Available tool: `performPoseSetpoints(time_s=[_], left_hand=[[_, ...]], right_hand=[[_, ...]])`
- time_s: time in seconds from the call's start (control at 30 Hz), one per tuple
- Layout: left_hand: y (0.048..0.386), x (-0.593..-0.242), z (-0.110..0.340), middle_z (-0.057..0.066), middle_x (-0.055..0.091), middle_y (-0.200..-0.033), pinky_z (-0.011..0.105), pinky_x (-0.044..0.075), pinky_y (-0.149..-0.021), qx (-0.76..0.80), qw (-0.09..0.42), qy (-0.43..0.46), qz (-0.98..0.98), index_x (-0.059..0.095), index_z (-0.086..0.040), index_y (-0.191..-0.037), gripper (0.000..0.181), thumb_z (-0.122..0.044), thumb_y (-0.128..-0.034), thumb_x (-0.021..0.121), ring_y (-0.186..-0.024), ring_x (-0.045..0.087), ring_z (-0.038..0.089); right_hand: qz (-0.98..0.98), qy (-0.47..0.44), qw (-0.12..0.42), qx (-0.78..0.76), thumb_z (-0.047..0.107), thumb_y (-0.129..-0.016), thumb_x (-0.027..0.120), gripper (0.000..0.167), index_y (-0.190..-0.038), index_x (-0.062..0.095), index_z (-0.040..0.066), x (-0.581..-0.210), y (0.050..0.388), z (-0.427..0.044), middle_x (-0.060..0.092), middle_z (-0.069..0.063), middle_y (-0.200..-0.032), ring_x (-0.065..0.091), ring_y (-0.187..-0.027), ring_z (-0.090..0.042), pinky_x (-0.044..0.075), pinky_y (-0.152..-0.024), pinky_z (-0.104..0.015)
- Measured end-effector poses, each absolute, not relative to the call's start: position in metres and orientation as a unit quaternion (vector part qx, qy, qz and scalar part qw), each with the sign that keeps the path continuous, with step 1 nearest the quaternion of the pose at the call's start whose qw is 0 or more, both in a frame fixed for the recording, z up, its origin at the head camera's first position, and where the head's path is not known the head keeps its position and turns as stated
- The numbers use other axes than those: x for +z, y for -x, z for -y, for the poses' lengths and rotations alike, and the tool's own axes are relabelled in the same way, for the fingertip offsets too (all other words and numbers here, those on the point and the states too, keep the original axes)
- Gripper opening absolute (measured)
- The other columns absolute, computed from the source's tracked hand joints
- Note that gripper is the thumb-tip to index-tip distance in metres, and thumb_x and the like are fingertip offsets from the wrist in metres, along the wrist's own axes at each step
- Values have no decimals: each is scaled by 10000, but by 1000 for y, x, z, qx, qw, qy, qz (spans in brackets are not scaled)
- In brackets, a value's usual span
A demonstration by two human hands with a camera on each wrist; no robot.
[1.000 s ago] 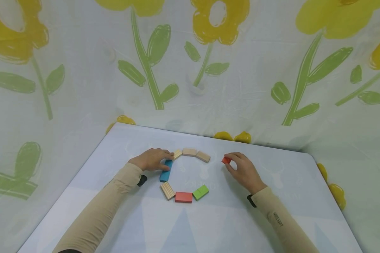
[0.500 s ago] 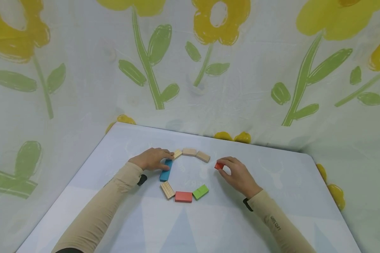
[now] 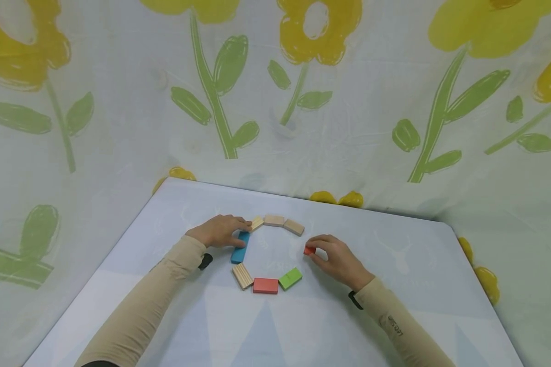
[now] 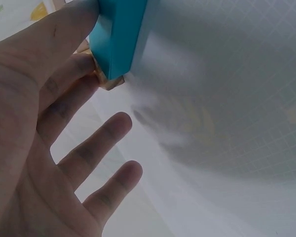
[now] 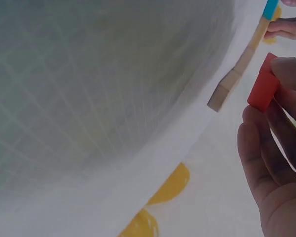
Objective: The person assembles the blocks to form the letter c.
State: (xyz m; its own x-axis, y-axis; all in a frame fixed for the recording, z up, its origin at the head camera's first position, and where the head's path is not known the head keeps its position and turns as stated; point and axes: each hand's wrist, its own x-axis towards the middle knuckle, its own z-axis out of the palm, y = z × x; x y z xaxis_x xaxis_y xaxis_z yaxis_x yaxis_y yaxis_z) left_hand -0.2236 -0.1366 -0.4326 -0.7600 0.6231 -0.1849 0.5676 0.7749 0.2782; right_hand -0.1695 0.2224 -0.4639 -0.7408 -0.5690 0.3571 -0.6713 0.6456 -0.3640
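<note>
My left hand point(image 3: 219, 230) rests at the upper left of a ring of small blocks. Its thumb touches the blue block point(image 3: 239, 255), and its fingertips touch a wooden block point(image 3: 257, 224). In the left wrist view the ring and little fingers point(image 4: 106, 143) extend free of the blue block point(image 4: 123, 37). Over on the ring's right side, my right hand point(image 3: 342, 261) pinches a red block point(image 3: 308, 251) between thumb and fingers. That red block point(image 5: 263, 89) looks raised off the table in the right wrist view, though contact is hard to judge.
Two pale wooden blocks point(image 3: 274, 220) point(image 3: 294, 227) continue the arc at the back. Nearer me lie a ridged wooden block point(image 3: 243, 276), another red block point(image 3: 266, 286) and a green block point(image 3: 291, 279). A flowered curtain point(image 3: 349, 132) hangs beyond the white table point(image 3: 358, 336).
My right hand has carried the red block leftward and nearer to me, to the gap between the pale wooden block and the green block. My left hand has stayed in place.
</note>
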Motion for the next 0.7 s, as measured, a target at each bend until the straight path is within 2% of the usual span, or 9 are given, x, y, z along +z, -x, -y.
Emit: performPoseSetpoints(time_s=[0.43,0.7], left_hand=[[223,-438,138,60,541,-1491,515,415,-1120,104,128,-320,-933,631,-132,-1396,511,-351,-946,734,-1366,496,322],[224,-436,137,66,541,-1490,510,418,-1118,105,124,-325,-932,633,-120,-1390,509,-347,-946,734,-1358,501,326]], right_hand=[[903,-352,29,246,100,-881,806,227,-1104,774,128,-466,166,-213,710,36,-1158,635,-1128,-131,548,-972,-320],[893,-376,4,246,95,-889,796,256,-1143,766,101,-469,165,-210,711,17,-1184,647,-1129,-136,551,-966,-317]])
